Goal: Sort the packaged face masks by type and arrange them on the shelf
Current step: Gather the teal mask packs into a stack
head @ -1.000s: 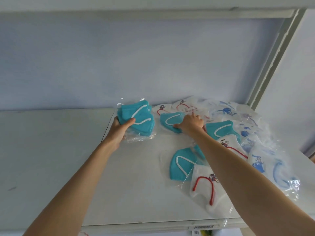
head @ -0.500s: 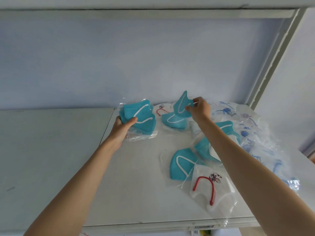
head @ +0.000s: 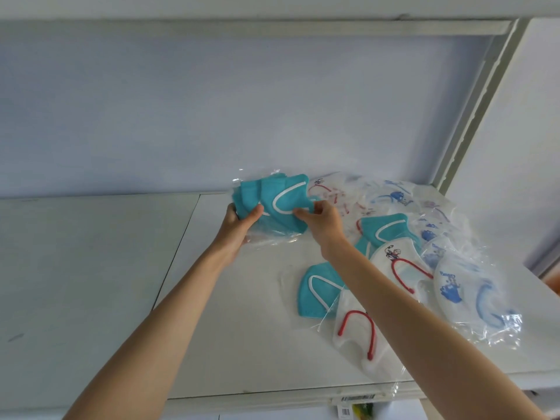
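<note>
While the left hand (head: 239, 221) grips a small stack of teal face masks in clear plastic wrappers (head: 251, 198) from its left side, thumb on the near face and fingers behind, the right hand (head: 322, 219) pinches the right edge of the front teal mask with a white ear loop (head: 286, 198), thumb and fingers curled onto it. That front mask lies against the stack, and the whole bundle is held just above the far part of the white shelf board (head: 230, 328), close to the pale blue back wall (head: 242, 110).

To the right of the hands, a loose heap of packaged masks covers the shelf. Another teal mask with a white loop (head: 385, 228) lies just right of the right wrist, partly under a white mask with a red ear loop and a small cartoon print (head: 397, 265). Nearer, a further teal mask in its wrapper (head: 315, 295) lies flat beside the right forearm, its right edge overlapped by a white mask with red loops (head: 354, 331) that reaches toward the shelf's near edge. Farther right and toward the wall, several white masks with blue prints and blue loops (head: 463, 289) overlap in crinkled clear wrappers. White masks with red prints (head: 333, 192) lie at the far side, just behind the right hand.

A white upright post (head: 472, 107) rises at the far right corner of the shelf, and a barcode label (head: 345, 410) hangs at the near edge.
</note>
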{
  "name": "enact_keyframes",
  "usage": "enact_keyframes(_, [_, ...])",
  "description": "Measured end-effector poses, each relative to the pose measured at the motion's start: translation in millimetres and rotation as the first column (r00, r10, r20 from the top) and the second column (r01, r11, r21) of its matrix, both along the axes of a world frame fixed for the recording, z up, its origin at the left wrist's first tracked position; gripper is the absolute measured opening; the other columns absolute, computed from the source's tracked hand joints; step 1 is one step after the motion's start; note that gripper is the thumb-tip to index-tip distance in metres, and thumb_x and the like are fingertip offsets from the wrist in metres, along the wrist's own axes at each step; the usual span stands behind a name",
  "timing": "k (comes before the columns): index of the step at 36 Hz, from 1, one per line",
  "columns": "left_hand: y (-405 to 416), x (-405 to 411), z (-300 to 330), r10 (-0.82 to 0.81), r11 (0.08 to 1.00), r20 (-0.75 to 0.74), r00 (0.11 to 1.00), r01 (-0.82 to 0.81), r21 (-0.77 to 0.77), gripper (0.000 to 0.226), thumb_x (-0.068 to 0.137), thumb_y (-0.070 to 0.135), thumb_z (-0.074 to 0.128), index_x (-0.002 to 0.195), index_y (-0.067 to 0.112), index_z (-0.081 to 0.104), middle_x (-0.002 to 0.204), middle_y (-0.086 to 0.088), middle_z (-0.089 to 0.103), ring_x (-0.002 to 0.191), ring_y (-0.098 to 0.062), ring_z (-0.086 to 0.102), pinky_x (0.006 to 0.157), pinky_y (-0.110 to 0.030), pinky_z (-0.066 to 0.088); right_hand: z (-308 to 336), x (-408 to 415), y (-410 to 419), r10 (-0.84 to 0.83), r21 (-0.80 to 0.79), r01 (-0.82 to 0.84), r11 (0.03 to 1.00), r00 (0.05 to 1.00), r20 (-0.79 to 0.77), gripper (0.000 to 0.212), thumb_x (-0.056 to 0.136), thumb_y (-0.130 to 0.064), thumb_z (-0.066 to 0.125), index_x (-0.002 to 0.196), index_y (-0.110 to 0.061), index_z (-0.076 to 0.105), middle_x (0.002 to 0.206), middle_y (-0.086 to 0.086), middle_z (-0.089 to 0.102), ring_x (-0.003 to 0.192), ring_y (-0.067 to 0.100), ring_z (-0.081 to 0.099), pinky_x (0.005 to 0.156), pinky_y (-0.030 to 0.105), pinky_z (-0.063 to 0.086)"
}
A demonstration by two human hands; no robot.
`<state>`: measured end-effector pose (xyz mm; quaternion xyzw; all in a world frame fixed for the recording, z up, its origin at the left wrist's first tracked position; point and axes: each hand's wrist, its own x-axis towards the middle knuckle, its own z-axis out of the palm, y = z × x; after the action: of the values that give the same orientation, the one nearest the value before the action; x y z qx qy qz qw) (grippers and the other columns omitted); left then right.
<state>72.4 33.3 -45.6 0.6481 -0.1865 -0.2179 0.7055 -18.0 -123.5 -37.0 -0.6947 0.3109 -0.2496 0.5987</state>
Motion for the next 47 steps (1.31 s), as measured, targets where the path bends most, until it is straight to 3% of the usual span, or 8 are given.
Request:
enact_keyframes(4, [-2, -1, -3, -0.025, 0.999, 0.032, 0.999, 0.024, 0.032, 0.018, 0.090, 0.023, 0.068, 0.101, 0.025, 0.053, 0.099, 0.004, 0.068, 0.086, -0.008, 0.068, 0.070, -0.026, 0.054, 0, 1, 2, 0.074, -0.197, -0.094, 0.976, 0.992, -0.107, 0.026, 0.078, -0.024, 0.073, 0.093, -0.011, 0.056, 0.081, 0.000, 0.056, 0.074, 0.016, 0.052, 0.064, 0.028, 0.042])
enact_keyframes(10, [9, 9, -1, 0.077, 0.996, 0.001, 0.997, -0.077, 0.051, 0.034, 0.075, 0.033, 0.075, 0.101, 0.026, 0.055, 0.099, -0.001, 0.068, 0.093, -0.020, 0.063, 0.075, -0.035, 0.045, 8, 4, -15, 0.064, -0.287, -0.118, 0.951, 0.979, -0.191, 0.028, 0.086, -0.046, 0.063, 0.077, -0.020, 0.056, 0.065, -0.007, 0.049, 0.071, 0.016, 0.049, 0.054, 0.026, 0.034])
enact_keyframes(15, [25, 20, -1, 0.148, 0.987, 0.025, 0.989, -0.149, 0.066, 0.035, 0.083, 0.028, 0.072, 0.112, 0.018, 0.057, 0.102, -0.005, 0.068, 0.081, -0.017, 0.066, 0.059, -0.025, 0.047, 1, 11, -52, -0.252, -0.727, -0.171, 0.665, 0.865, -0.435, 0.047, 0.097, -0.046, 0.040, 0.118, -0.009, 0.061, 0.126, 0.013, 0.052, 0.121, 0.031, 0.041, 0.099, 0.040, 0.035])
enact_keyframes(18, [32, 26, -3, 0.162, 0.981, 0.043, 0.986, -0.166, 0.098, 0.047, 0.082, 0.031, 0.071, 0.122, 0.013, 0.053, 0.106, -0.008, 0.068, 0.078, -0.015, 0.065, 0.049, -0.021, 0.045, -6, 22, -62, -0.301, -0.737, -0.333, 0.588, 0.756, -0.581, 0.063, 0.094, -0.056, 0.038, 0.123, -0.004, 0.056, 0.134, 0.014, 0.046, 0.125, 0.032, 0.035, 0.103, 0.043, 0.032])
enact_keyframes(24, [37, 35, -8, 0.164, 0.978, 0.063, 0.984, -0.170, 0.117, 0.042, 0.079, 0.031, 0.076, 0.112, 0.018, 0.053, 0.110, -0.007, 0.067, 0.092, -0.023, 0.067, 0.066, -0.031, 0.052, -16, 36, -68, -0.346, -0.699, -0.443, 0.562, 0.641, -0.685, 0.083, 0.080, -0.073, 0.049, 0.125, -0.004, 0.056, 0.138, 0.012, 0.042, 0.126, 0.031, 0.031, 0.105, 0.041, 0.030])
enact_keyframes(41, [19, 37, -14, 0.148, 0.982, 0.068, 0.987, -0.154, 0.106, 0.032, 0.090, 0.019, 0.066, 0.116, 0.011, 0.050, 0.099, -0.004, 0.063, 0.077, -0.012, 0.062, 0.045, -0.012, 0.044, -11, 27, -75, -0.380, -0.809, -0.254, 0.530, 0.782, -0.494, 0.054, 0.082, -0.047, 0.067, 0.117, -0.006, 0.058, 0.119, 0.009, 0.057, 0.116, 0.029, 0.042, 0.100, 0.039, 0.035])
enact_keyframes(43, [18, 36, -15, 0.143, 0.983, 0.064, 0.988, -0.149, 0.105, 0.032, 0.090, 0.019, 0.066, 0.116, 0.012, 0.049, 0.098, -0.002, 0.063, 0.077, -0.011, 0.061, 0.045, -0.012, 0.044, -11, 26, -74, -0.350, -0.794, -0.204, 0.573, 0.815, -0.461, 0.055, 0.081, -0.041, 0.070, 0.122, -0.008, 0.053, 0.120, 0.010, 0.058, 0.116, 0.028, 0.044, 0.098, 0.038, 0.037])
enact_keyframes(47, [16, 35, -15, 0.150, 0.982, 0.063, 0.987, -0.156, 0.110, 0.037, 0.089, 0.021, 0.067, 0.119, 0.011, 0.047, 0.102, -0.004, 0.062, 0.079, -0.012, 0.061, 0.045, -0.012, 0.044, 7, 19, -75, -0.202, -0.535, 0.032, 0.844, 0.944, -0.262, 0.048, 0.082, -0.018, 0.072, 0.123, -0.012, 0.047, 0.109, 0.011, 0.064, 0.095, 0.027, 0.059, 0.071, 0.032, 0.043])
